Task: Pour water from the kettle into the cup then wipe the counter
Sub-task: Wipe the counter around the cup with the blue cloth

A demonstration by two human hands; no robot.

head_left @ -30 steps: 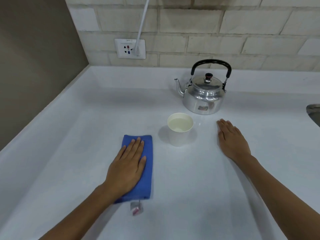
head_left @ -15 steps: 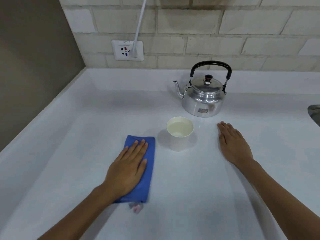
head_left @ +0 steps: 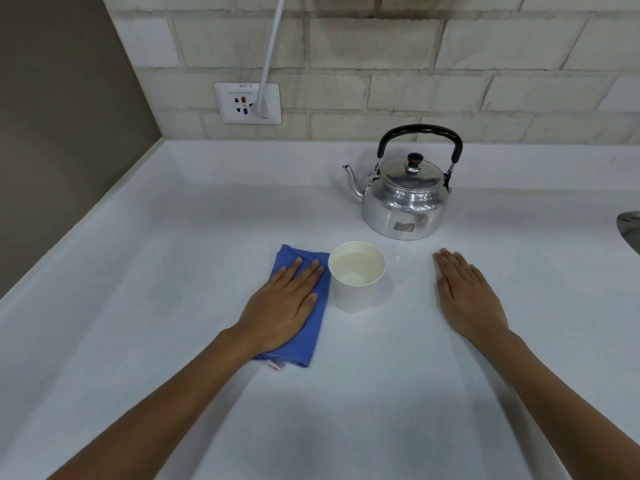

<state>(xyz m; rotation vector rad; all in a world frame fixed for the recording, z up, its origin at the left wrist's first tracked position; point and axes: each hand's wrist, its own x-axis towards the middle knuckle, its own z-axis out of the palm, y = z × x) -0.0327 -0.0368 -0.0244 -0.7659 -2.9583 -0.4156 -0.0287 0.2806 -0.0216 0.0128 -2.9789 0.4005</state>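
A white paper cup [head_left: 356,289] with water in it stands on the white counter [head_left: 173,306]. Behind it to the right sits a shiny metal kettle [head_left: 405,206] with a black handle, its spout pointing left. My left hand [head_left: 282,304] lies flat, fingers together, pressing on a folded blue cloth [head_left: 313,337] whose right edge sits right beside the cup. My right hand [head_left: 465,297] rests palm down on the bare counter to the right of the cup, holding nothing.
A brick wall runs along the back with a socket plate [head_left: 247,102] and a white cable [head_left: 272,46] plugged in. A brown side wall [head_left: 62,133] borders the counter on the left. A metal sink edge [head_left: 630,226] shows at far right.
My left hand has slid the blue cloth forward and to the right, up against the cup. My right hand, the cup and the kettle have stayed put.
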